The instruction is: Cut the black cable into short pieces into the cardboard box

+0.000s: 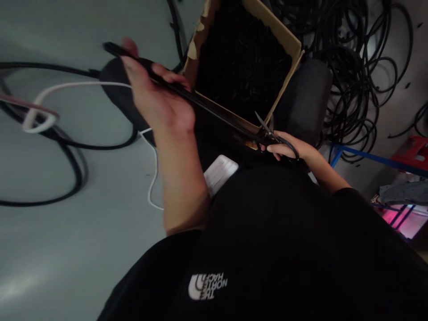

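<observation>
A length of black cable or tubing (210,107) runs on a slant across my lap. Toward its upper left end, my left hand (167,100) holds it across the palm, between thumb and fingers. My right hand (287,145) has its fingers in the loops of black-handled scissors (267,129), whose blades stand apart. The cable's lower right end reaches the right hand's fingertips; whether they pinch it is unclear. Just beyond, between my knees, an open cardboard box (287,38) holds a mass of short black pieces (244,58).
Coils of black cable (351,89) lie on the floor at right, and more black cable (75,165) loops at left. A white cord (83,84) passes near my left wrist. A white flat device (221,171) rests on my lap. A blue frame (377,157) stands at right.
</observation>
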`<state>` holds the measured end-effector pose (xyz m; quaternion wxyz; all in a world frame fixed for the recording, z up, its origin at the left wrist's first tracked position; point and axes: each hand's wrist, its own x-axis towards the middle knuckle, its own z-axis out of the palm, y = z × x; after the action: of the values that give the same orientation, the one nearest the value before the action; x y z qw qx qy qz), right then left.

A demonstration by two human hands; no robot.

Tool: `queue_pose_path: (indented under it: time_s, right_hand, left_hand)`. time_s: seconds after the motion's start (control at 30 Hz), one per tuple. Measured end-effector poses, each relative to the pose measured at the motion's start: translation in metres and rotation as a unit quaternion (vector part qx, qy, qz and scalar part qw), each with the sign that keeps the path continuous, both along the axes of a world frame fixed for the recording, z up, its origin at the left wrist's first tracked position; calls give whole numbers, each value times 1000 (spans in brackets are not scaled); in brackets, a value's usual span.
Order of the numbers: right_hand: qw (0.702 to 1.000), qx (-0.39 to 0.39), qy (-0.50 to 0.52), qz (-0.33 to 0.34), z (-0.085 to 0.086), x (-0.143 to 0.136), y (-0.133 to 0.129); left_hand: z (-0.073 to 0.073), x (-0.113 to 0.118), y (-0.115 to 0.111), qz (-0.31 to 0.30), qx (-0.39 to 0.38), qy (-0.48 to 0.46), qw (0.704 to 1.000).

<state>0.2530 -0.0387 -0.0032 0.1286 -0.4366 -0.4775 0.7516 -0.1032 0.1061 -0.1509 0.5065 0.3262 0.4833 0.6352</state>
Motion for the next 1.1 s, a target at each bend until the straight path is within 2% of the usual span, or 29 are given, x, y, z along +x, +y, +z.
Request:
queue_pose_path:
  time_s: [0.03,0.1,0.17,0.27,0.37,0.47,0.6,0.7,0.83,0.97,1.1]
  right_hand:
    - [1000,-4,-6,-16,2,-2,-5]
    - [998,-8,-29,-63,4,-9,-15]
    - [994,-16,-44,-97,4,-17,-22]
    - [996,-11,-42,-81,1,-26,-28]
    - [996,54,-56,-47,-1,-25,-26]
    - [985,130,-97,-57,-4,-14,-12]
    - [971,182,-147,-43,-5,-4,18]
    - [964,199,-174,-11,-2,-6,39]
    - [963,205,-174,-5,-8,-15,49]
    - [966,179,-184,-44,-24,-21,49]
    - [961,142,-226,-67,-39,-25,52]
  left_hand:
    - [1,-8,5,-8,10,-19,1000]
    - [15,-6,2,-76,-12,-17,997]
    - [39,14,-15,-142,-40,63,987]
    - [75,49,-45,-196,-44,167,965]
    - [101,63,-63,-215,-76,173,958]
    - [118,60,-70,-219,-88,153,960]
    - [135,59,-75,-239,-51,190,951]
    - [147,66,-78,-269,-23,269,925]
    - [160,77,-82,-279,-20,324,903]
    - [159,83,-84,-290,-43,301,908]
    - [146,83,-78,-289,-43,304,907]
